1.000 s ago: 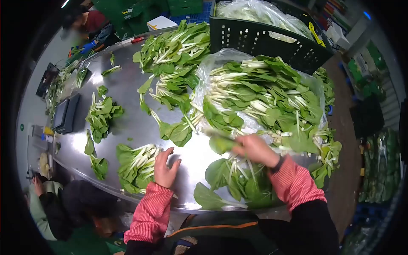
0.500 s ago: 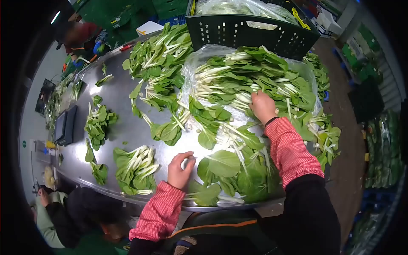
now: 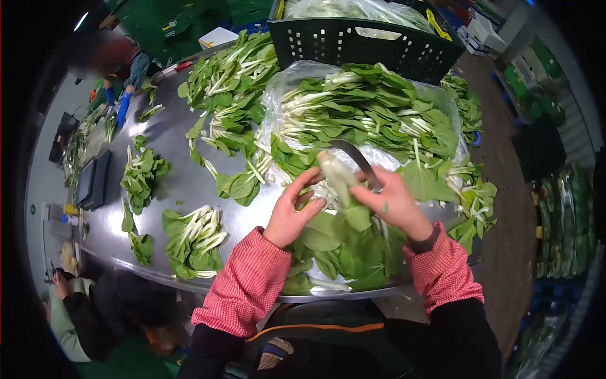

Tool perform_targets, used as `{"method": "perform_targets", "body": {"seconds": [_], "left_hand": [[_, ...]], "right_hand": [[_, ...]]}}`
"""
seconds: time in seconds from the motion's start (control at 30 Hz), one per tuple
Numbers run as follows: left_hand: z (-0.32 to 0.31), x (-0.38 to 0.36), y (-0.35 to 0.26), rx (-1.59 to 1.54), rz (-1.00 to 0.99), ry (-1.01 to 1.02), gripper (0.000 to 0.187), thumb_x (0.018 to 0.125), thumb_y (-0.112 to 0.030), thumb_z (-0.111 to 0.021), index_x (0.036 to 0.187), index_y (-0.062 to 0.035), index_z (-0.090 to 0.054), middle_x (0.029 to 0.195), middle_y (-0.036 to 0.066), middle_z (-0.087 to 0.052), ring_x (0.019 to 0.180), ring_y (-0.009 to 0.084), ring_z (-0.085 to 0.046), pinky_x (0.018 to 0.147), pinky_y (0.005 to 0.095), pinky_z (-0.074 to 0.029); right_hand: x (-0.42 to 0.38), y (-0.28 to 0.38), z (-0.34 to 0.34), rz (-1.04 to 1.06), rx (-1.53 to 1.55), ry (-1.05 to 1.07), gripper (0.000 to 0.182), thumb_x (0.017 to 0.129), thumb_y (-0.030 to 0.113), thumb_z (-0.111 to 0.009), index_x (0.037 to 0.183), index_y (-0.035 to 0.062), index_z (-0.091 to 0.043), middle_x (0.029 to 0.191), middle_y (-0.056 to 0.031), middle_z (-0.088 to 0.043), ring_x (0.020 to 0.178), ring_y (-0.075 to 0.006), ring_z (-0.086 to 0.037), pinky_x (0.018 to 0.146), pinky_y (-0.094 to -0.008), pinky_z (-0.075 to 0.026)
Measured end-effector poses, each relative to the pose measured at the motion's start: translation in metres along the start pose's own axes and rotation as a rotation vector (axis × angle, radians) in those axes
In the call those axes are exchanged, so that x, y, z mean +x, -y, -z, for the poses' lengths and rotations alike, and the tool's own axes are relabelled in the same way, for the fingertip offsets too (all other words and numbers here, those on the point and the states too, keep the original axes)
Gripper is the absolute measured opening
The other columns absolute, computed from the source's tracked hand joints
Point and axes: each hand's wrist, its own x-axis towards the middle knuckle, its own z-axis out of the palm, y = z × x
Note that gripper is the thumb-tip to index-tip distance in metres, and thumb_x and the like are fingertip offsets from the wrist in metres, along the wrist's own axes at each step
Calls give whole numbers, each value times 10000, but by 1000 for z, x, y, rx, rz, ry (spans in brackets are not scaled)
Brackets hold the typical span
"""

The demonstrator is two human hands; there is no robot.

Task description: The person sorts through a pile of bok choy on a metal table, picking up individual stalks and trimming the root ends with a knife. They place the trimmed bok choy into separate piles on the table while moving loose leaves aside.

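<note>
In front of me my right hand point(image 3: 396, 203) is closed round a curved knife point(image 3: 355, 155), its dark blade arching up and left. The thumb of that hand also presses on a bok choy point(image 3: 341, 178), blurred by motion, its pale stalk end up and its leaves hanging down. Left of the stalk, my left hand point(image 3: 291, 211) has its thumb and fingers apart, with nothing visibly gripped. Loose bok choy leaves point(image 3: 363, 252) lie beneath both hands. Beyond them a large heap of bok choy point(image 3: 372, 114) rests on a clear plastic bag point(image 3: 271, 107).
A dark crate point(image 3: 366, 54) with plastic-wrapped greens stands behind the heap. Bunches of bok choy point(image 3: 194, 240) lie leftward on the metal table point(image 3: 183, 161). A scale display point(image 3: 95, 180) stands at its left edge. A person in blue gloves point(image 3: 124, 107) works at the far left.
My right hand has come back from the heap with a bok choy, and the knife now shows in it. My left hand has moved up and right to beside the stalk.
</note>
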Motion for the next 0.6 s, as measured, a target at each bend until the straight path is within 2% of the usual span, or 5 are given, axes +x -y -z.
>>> {"method": "perform_targets", "body": {"seconds": [0.03,0.17,0.27,0.43,0.6], "left_hand": [[-7,4,0,-110,1,39,566,897,-91,-620,1400,-9,-374,1250,112,-575,1143,195,-564,958,322,-466],[-22,2,6,-518,266,204,484,930,-112,-578,1368,-8,-399,1230,107,-592,1072,193,-603,953,341,-475],[-27,-5,20,-392,327,188,409,938,-106,-565,1317,-3,-448,1216,104,-605,1039,174,-615,934,324,-484],[-36,-12,5,-296,418,219,347,954,-158,-555,1265,-10,-513,1101,55,-657,925,107,-592,843,272,-486],[-40,-18,-2,-167,471,348,304,944,-171,-573,1204,-14,-569,1099,33,-657,952,91,-572,862,265,-466]], "right_hand": [[-7,-7,-3,-51,66,86,258,879,230,-626,1008,11,-671,759,-3,-633,713,-100,-569,639,-295,-468],[-35,-10,-12,-539,426,154,254,921,236,-599,987,3,-674,756,-9,-638,707,-75,-574,643,-230,-452],[-50,-19,-15,-364,349,85,260,940,250,-585,983,9,-673,728,2,-629,659,-77,-545,588,-263,-449],[-49,-15,7,280,-641,-177,99,764,135,-679,834,89,-626,728,-74,-545,701,-280,-596,594,-375,-480],[-40,-23,19,340,-762,-41,87,777,83,-659,858,81,-629,787,-73,-577,733,-279,-600,610,-363,-488]]}}
